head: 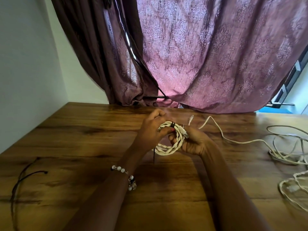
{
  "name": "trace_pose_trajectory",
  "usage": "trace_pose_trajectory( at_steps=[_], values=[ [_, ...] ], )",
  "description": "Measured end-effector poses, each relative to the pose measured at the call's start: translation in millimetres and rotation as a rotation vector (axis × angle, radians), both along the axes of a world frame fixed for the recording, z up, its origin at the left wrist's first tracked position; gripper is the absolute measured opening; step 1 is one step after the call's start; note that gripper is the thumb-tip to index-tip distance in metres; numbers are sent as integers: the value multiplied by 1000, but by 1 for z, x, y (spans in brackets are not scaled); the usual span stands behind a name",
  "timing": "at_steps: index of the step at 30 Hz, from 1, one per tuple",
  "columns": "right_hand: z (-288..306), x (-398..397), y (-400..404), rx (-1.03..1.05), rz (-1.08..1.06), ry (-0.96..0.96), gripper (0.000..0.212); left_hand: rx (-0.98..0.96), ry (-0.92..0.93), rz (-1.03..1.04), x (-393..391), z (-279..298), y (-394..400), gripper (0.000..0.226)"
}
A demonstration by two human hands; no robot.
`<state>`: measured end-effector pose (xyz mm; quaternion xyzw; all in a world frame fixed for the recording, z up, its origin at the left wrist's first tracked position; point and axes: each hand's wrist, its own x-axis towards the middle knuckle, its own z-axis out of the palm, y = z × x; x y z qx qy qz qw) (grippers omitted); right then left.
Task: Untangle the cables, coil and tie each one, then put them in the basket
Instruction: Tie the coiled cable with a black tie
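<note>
Both my hands hold a coiled white braided cable point(168, 148) above the middle of the wooden table point(83, 130). My left hand point(150, 130) grips the coil's upper left side. My right hand point(193, 141) grips its right side, near the plug ends. A black tie point(172, 125) wraps the top of the coil, and a thin black strip point(154, 155) hangs down below my left hand. A loose grey-white cable point(250, 141) runs from behind my right hand to a tangled heap point(290, 147) at the right edge. No basket is in view.
A thin dark cord point(25, 174) lies on the table at the left. Another white braided cable point(293, 189) lies at the lower right. A purple patterned curtain point(200, 55) hangs behind the table's far edge, with a white wall point(25, 64) to the left.
</note>
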<state>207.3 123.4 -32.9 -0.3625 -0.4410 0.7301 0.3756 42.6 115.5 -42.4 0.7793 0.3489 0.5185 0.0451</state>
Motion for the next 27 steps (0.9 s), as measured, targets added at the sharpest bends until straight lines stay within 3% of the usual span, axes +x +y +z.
trace_pose_trajectory(
  at_steps=[4,7,11,17,19,23,27],
  values=[
    [-3,-5,2,1,-126,74,32,2,-48,-3,-6,-1,5,25],
    [-6,-5,5,-73,-259,130,46,-36,-72,-12,-5,-5,5,27],
    [-4,-9,5,-27,-421,124,27,-124,-116,-38,-2,-6,5,24],
    [1,-12,-1,256,-596,-62,18,-514,-260,-107,10,-8,-3,26],
    [2,-10,0,409,-640,-168,17,-567,-265,-93,13,-8,-5,15],
    [2,-16,-2,653,-789,-291,33,-569,-167,-46,14,-4,-3,13],
    [-1,-15,-3,934,-764,-312,30,-444,-92,35,15,-1,-4,18]
  ],
)
